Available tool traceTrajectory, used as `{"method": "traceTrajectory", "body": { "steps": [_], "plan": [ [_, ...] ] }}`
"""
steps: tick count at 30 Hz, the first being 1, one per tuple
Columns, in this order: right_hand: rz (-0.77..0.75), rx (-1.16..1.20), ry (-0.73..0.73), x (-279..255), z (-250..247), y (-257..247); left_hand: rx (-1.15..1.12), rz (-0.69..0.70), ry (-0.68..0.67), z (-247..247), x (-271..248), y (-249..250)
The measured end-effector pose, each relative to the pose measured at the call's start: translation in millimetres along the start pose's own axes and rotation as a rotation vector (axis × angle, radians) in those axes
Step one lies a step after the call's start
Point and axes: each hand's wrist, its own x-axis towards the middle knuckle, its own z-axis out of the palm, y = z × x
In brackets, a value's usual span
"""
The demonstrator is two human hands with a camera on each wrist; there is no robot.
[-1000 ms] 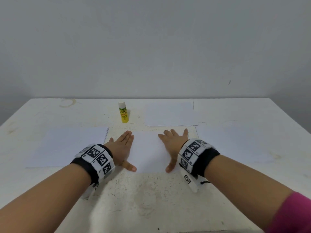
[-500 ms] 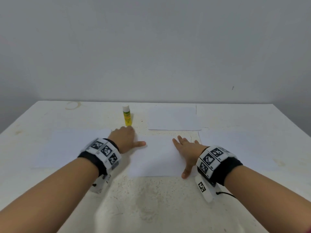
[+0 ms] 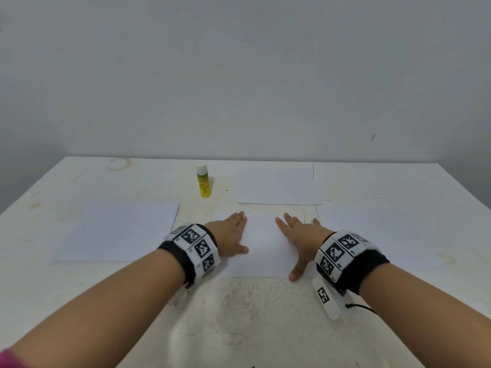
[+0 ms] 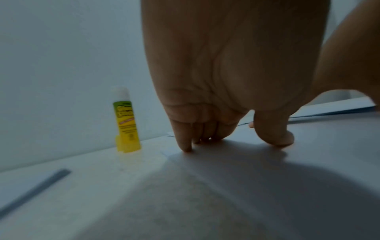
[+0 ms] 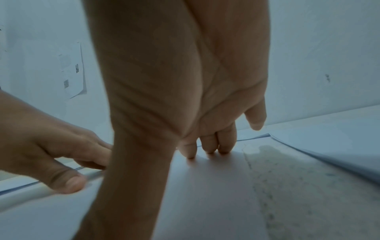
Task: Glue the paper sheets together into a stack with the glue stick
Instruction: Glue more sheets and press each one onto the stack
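Note:
A white paper sheet [image 3: 261,245] lies flat in the middle of the table. My left hand [image 3: 229,236] rests on its left part with straight fingers [image 4: 185,141] touching the paper. My right hand [image 3: 299,240] lies flat on its right part, fingers [image 5: 209,144] straight and thumb spread toward me. A yellow-green glue stick [image 3: 204,180] with a white cap stands upright behind the sheet, apart from both hands; it also shows in the left wrist view [image 4: 125,120]. More white sheets lie at the left [image 3: 119,232], at the back [image 3: 276,185] and at the right [image 3: 372,235].
The table [image 3: 239,322] is white and worn, with a rough patch in front of the middle sheet. A grey wall stands close behind the table's far edge. A ring stain [image 3: 119,163] marks the back left corner.
Both hands slid outward across the middle sheet half a second ago, the left one up toward the glue stick, and are now back nearer the sheet's middle, flat on it.

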Motion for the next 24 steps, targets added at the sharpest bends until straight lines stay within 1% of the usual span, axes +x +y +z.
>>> {"method": "traceTrajectory", "body": {
  "steps": [4, 7, 9, 11, 14, 17, 24],
  "plan": [
    [-0.009, 0.007, 0.004, -0.6, 0.3, 1.4, 0.021, -0.089, -0.024, -0.9, -11.2, -31.9],
    [-0.006, -0.007, 0.004, -0.8, 0.2, 0.9, 0.057, -0.111, -0.028, -2.3, -20.8, -47.8],
    [-0.004, -0.01, 0.004, -1.5, 0.4, 0.6, 0.129, -0.113, -0.001, -1.7, -22.5, -51.5],
    [-0.002, -0.011, 0.003, -2.5, 0.0, 0.6, 0.208, -0.118, 0.054, 0.7, -21.6, -50.4],
    [-0.001, -0.016, -0.004, -2.8, -0.8, 0.2, 0.234, -0.127, 0.085, 7.7, -18.4, -49.0],
    [0.001, -0.017, -0.007, -3.0, -1.1, -0.4, 0.185, -0.131, 0.035, 10.0, -16.9, -53.8],
    [-0.001, -0.004, -0.015, -3.4, -0.5, 1.3, 0.149, -0.077, -0.068, -0.8, -23.1, -62.6]
  ]
}}
